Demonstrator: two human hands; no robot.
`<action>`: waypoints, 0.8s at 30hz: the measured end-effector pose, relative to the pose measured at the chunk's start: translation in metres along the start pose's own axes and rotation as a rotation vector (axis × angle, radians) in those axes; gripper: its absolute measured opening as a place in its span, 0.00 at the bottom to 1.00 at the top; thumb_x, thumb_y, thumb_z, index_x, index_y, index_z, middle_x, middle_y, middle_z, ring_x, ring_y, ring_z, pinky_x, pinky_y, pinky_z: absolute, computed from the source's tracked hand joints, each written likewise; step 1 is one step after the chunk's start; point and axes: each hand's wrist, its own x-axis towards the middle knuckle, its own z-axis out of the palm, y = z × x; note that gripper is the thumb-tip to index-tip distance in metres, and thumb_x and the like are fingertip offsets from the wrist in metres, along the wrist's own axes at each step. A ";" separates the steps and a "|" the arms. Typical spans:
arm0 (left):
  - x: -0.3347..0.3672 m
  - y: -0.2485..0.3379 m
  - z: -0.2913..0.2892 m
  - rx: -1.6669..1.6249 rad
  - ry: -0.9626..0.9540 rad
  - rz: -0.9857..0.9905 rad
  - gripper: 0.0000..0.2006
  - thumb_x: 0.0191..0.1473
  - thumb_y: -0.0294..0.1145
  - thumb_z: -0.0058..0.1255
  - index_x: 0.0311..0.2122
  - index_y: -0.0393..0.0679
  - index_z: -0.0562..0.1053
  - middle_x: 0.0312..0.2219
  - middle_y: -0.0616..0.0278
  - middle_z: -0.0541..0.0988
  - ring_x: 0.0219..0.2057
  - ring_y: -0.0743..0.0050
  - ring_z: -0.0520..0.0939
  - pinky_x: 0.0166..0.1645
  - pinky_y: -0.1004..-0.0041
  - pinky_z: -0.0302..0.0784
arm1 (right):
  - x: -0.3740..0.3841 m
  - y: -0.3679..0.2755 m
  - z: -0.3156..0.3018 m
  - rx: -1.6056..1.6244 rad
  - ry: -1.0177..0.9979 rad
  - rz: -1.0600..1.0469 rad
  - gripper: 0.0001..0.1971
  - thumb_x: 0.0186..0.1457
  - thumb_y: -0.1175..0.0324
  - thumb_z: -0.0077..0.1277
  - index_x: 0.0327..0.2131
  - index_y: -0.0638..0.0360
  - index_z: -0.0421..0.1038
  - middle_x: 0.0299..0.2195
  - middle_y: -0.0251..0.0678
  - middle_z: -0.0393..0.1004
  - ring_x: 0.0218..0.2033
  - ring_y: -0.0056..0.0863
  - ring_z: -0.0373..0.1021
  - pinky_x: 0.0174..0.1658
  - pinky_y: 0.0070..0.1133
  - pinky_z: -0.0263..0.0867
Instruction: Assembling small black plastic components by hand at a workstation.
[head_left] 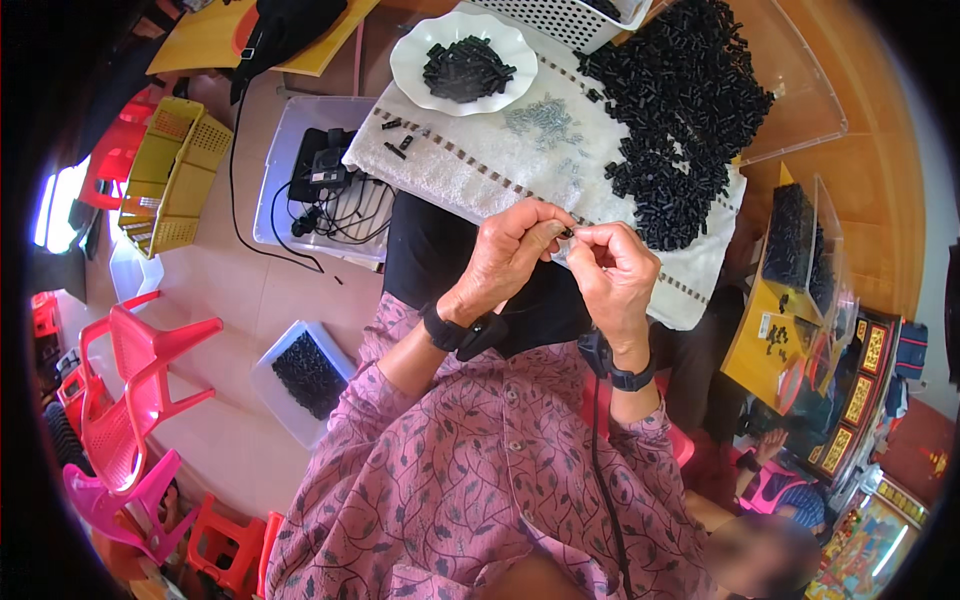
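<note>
Well, the left hand [510, 250] angles inward, thumb and finger pinching 1 small black piece [567, 233]; the right hand [617, 272] meets it, fingertips closed there too. Over on the left I see a red chair [115, 440] on the floor [225, 330], then a white plate [408, 62] and a black heap [690, 110] on the white cloth [430, 170]. The piece sits between the 2 hands, fingers hiding which way its long axis points.

blk pcs [680, 110], wht plate [405, 62], pink leaf-print shirt [470, 455]
</note>
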 end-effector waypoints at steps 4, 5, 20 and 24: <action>-0.002 -0.001 0.004 -0.275 0.042 -0.076 0.07 0.64 0.27 0.48 0.42 0.38 0.76 0.28 0.70 0.77 0.28 0.86 0.76 0.35 0.82 0.74 | -0.002 0.001 0.001 0.185 -0.012 0.209 0.03 0.50 0.80 0.57 0.29 0.65 0.74 0.24 0.31 0.76 0.23 0.13 0.72 0.27 0.14 0.67; -0.001 0.002 0.006 -0.362 0.067 -0.134 0.07 0.64 0.28 0.48 0.42 0.38 0.76 0.28 0.70 0.77 0.28 0.86 0.76 0.34 0.81 0.74 | -0.001 -0.003 0.001 0.233 -0.010 0.250 0.02 0.51 0.80 0.57 0.29 0.66 0.74 0.23 0.30 0.76 0.23 0.12 0.71 0.27 0.13 0.67; -0.002 0.001 0.005 -0.157 0.143 0.015 0.06 0.63 0.28 0.51 0.39 0.37 0.76 0.27 0.71 0.77 0.27 0.88 0.76 0.32 0.82 0.74 | -0.007 0.005 0.010 0.168 0.002 0.160 0.01 0.55 0.79 0.56 0.31 0.66 0.74 0.23 0.29 0.75 0.22 0.11 0.69 0.24 0.11 0.64; -0.002 -0.002 0.006 -0.311 0.138 -0.030 0.07 0.63 0.29 0.51 0.39 0.37 0.76 0.27 0.71 0.77 0.27 0.89 0.76 0.33 0.82 0.73 | -0.002 -0.012 0.007 0.351 -0.032 0.373 0.02 0.55 0.77 0.56 0.32 0.66 0.74 0.24 0.32 0.76 0.22 0.13 0.70 0.25 0.12 0.66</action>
